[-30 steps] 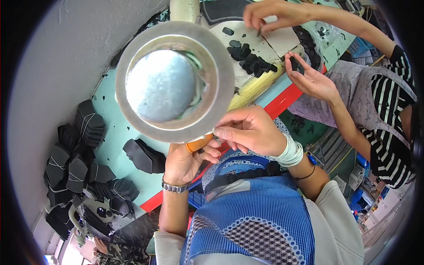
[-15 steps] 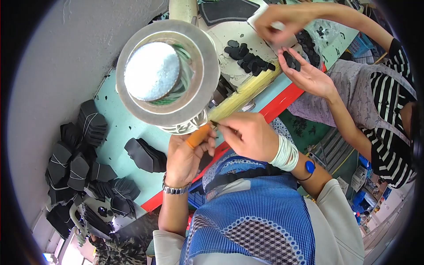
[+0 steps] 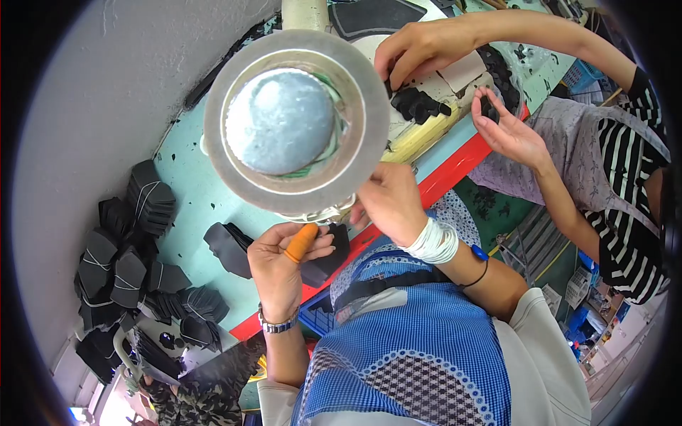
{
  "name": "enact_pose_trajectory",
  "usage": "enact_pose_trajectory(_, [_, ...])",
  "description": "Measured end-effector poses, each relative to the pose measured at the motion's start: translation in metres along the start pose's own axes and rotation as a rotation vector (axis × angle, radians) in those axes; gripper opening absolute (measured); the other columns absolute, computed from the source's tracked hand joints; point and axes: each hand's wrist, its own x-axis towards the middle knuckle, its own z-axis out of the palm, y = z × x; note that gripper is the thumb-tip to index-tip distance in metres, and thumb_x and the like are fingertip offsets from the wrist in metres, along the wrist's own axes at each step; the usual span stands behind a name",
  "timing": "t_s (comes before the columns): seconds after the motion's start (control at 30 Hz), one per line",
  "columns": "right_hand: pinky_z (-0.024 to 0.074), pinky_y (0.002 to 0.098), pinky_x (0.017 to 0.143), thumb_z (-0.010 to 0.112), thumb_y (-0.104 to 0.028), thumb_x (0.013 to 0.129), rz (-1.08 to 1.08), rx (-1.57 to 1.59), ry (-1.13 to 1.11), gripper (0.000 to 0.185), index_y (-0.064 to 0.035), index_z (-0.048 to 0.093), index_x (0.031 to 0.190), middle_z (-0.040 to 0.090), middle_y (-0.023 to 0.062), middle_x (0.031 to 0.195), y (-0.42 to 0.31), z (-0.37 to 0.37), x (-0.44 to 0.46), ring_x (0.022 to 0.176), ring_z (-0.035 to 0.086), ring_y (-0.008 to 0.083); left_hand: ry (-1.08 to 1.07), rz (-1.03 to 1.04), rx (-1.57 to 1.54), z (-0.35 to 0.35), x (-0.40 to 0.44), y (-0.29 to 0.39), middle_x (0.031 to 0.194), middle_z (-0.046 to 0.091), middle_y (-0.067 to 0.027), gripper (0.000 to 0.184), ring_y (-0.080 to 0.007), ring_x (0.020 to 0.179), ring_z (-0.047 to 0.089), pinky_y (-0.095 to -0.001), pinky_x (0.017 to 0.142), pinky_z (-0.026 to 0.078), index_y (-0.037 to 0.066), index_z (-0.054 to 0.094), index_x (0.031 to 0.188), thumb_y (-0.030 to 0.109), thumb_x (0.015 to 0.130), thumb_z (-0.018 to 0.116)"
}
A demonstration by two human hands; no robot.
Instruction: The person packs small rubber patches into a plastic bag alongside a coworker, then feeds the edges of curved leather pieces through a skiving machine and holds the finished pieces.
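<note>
My left hand (image 3: 278, 264), with an orange finger cover (image 3: 302, 243) on one digit, is just below a large round metal fixture (image 3: 369, 113). Its fingers are curled together, and whatever they may hold is too small to make out. My right hand (image 3: 395, 206) is at the fixture's lower right edge, with its fingertips partly hidden behind the rim. White bands (image 3: 444, 241) circle my right wrist. More white cords (image 3: 320, 215) hang under the rim between my hands. A dark foam-like stack (image 3: 330, 255) lies just beyond my left fingertips.
Banded stacks of dark shaped pieces (image 3: 128, 273) sit along the wall at left. A loose dark stack (image 3: 229, 248) lies near my left hand. Across the table, a co-worker's hands (image 3: 433, 46) handle small black pieces (image 3: 419, 106). A red edge (image 3: 455, 174) borders the table.
My hands have moved apart: the left slightly left and down, the right up, partly behind the fixture. The fixture appears shifted right in view. The co-worker's upper hand has reached down to the black pieces.
</note>
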Motion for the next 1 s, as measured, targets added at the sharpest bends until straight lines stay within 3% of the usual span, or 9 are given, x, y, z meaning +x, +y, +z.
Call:
enact_pose_trajectory(0.03, [0.0526,0.0283,0.043,0.055,-0.015,0.093,-0.008,-0.014,0.030,0.026,0.0104,0.061,0.091,0.065,0.0131,0.074,0.000,-0.005,0.001,0.054,0.063,0.0157,0.036,0.017,-0.021,0.004,0.001,-0.004,0.086,0.068,-0.0220,0.020,-0.0257,0.072,0.071,-0.0323,0.065,0.062,-0.011,0.061,0.106,0.003,0.091,0.061])
enact_pose_trajectory(0.2, [0.0549,0.0285,0.049,0.056,-0.017,0.093,-0.339,0.304,0.239,0.026,0.0078,0.063,0.095,0.065,0.0128,0.077,-0.028,-0.039,0.010,0.053,0.061,0.0149,-0.086,0.009,-0.207,0.003,0.006,-0.023,0.084,0.067,-0.0158,0.019,-0.0223,0.071,0.068,-0.0329,0.063,0.058,-0.008,0.064,0.103,0.007,0.092,0.060])
enact_pose_trajectory(0.33, [0.0490,0.0243,0.047,0.059,-0.016,0.092,-0.104,-0.012,-0.246,0.020,0.0027,0.065,0.088,0.063,0.0041,0.070,-0.007,-0.023,-0.031,0.053,0.059,0.0091,-0.183,-0.033,-0.442,0.018,0.016,-0.028,0.082,0.066,-0.0114,0.019,-0.0191,0.070,0.062,-0.0322,0.064,0.052,-0.004,0.065,0.100,0.012,0.094,0.058])
enact_pose_trajectory(0.53, [0.0450,0.0234,0.044,0.054,-0.011,0.092,-0.150,-0.038,-0.216,0.019,0.0052,0.060,0.084,0.063,0.0069,0.067,0.003,-0.009,-0.040,0.049,0.057,0.0082,-0.187,-0.048,-0.477,0.032,0.015,-0.026,0.085,0.066,-0.0094,0.016,-0.0155,0.068,0.061,-0.0277,0.059,0.051,-0.003,0.064,0.101,0.008,0.092,0.059])
enact_pose_trajectory(0.63, [0.0441,0.0243,0.043,0.053,-0.012,0.092,-0.122,-0.006,-0.228,0.020,0.0054,0.060,0.085,0.062,0.0067,0.065,0.006,-0.008,-0.036,0.048,0.055,0.0085,-0.184,-0.076,-0.366,0.027,0.014,-0.020,0.084,0.067,-0.0099,0.017,-0.0142,0.068,0.062,-0.0255,0.058,0.051,-0.005,0.065,0.101,0.008,0.091,0.062])
enact_pose_trajectory(0.7, [0.0442,0.0257,0.044,0.053,-0.012,0.092,-0.099,-0.012,-0.250,0.020,0.0055,0.061,0.085,0.062,0.0067,0.064,0.004,-0.004,-0.038,0.047,0.054,0.0088,-0.134,0.053,-0.117,0.028,0.007,-0.020,0.084,0.067,-0.0100,0.016,-0.0150,0.069,0.063,-0.0261,0.059,0.053,-0.006,0.064,0.099,0.008,0.093,0.060])
enact_pose_trajectory(0.83, [0.0411,0.0208,0.045,0.055,-0.007,0.091,-0.266,-0.326,-0.339,0.015,0.0047,0.064,0.092,0.061,0.0019,0.070,0.003,-0.015,-0.037,0.054,0.053,0.0036,-0.096,0.165,0.201,0.015,0.009,-0.016,0.083,0.067,-0.0114,0.013,-0.0159,0.071,0.066,-0.0270,0.061,0.056,-0.009,0.064,0.094,0.003,0.091,0.061])
enact_pose_trajectory(0.9, [0.0384,0.0210,0.044,0.057,-0.007,0.090,-0.357,-0.365,-0.342,0.013,0.0041,0.064,0.089,0.060,0.0007,0.069,-0.008,-0.022,-0.039,0.054,0.052,0.0026,-0.294,0.110,0.262,0.008,0.008,-0.008,0.081,0.067,-0.0131,0.012,-0.0171,0.069,0.067,-0.0275,0.061,0.057,-0.009,0.064,0.092,0.002,0.091,0.062])
enact_pose_trajectory(1.0, [0.0454,0.0252,0.050,0.060,-0.011,0.086,-0.278,-0.364,-0.531,0.016,0.0042,0.062,0.081,0.061,0.0057,0.061,-0.014,-0.032,-0.034,0.050,0.056,0.0088,-0.469,0.015,0.242,0.003,0.009,0.005,0.077,0.067,-0.0149,0.011,-0.0196,0.066,0.069,-0.0284,0.062,0.058,-0.010,0.064,0.089,0.001,0.089,0.064])
